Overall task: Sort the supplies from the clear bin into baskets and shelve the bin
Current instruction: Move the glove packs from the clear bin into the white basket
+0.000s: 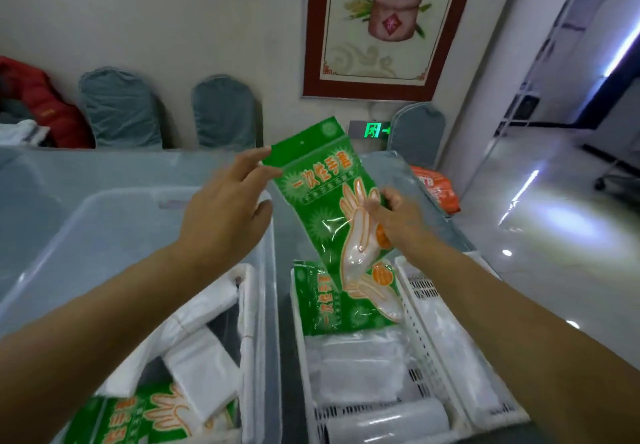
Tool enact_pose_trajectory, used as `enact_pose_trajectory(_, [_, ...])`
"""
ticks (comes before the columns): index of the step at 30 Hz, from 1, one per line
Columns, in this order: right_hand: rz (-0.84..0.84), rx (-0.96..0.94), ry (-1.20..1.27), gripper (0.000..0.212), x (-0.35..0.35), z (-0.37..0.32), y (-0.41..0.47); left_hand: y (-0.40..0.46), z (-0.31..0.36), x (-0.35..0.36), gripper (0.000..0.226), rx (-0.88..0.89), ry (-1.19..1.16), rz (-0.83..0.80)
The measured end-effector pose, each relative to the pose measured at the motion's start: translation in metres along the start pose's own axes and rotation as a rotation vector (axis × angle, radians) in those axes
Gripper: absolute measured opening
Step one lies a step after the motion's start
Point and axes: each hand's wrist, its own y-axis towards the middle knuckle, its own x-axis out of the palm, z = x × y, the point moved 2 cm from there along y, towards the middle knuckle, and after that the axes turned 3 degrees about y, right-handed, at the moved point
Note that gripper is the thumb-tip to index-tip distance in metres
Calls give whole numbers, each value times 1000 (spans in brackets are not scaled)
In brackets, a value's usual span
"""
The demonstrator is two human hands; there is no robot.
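A green pack of disposable gloves [322, 197] hangs in the air above a white slotted basket [420, 319]. My right hand [398, 216] grips the pack at its right edge. My left hand [225, 208] is spread, and its fingertips touch the pack's top left corner. In the basket lie another green glove pack [332, 305], clear plastic bags [356, 364] and a roll of clear film [388, 424]. The clear bin [114, 229] on the left holds white plastic bags [194, 350] and one more green glove pack [138, 419].
A second white basket [460, 350] with clear bags stands right of the first. An orange pack [434, 187] lies at the table's far right. Grey chair backs [121, 107] line the wall beyond the table. A red jacket [38, 100] lies far left. Glossy floor spreads to the right.
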Motion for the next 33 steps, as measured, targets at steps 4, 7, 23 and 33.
enact_pose_trajectory(4, [-134, -105, -341, 19, -35, 45, 18, 8, 34, 43, 39, 4, 25, -137])
enact_pose_trajectory(7, [-323, -198, -577, 17, -39, 75, 31, 12, 56, 76, 46, 47, 103, -316])
enact_pose_trajectory(23, [-598, -481, -773, 19, 7, 178, 64, -68, 112, 187, 50, -168, 289, -1088])
enact_pose_trajectory(33, [-505, -508, -613, 16, -9, 183, 63, -132, 118, 269, 92, -26, 193, -1103])
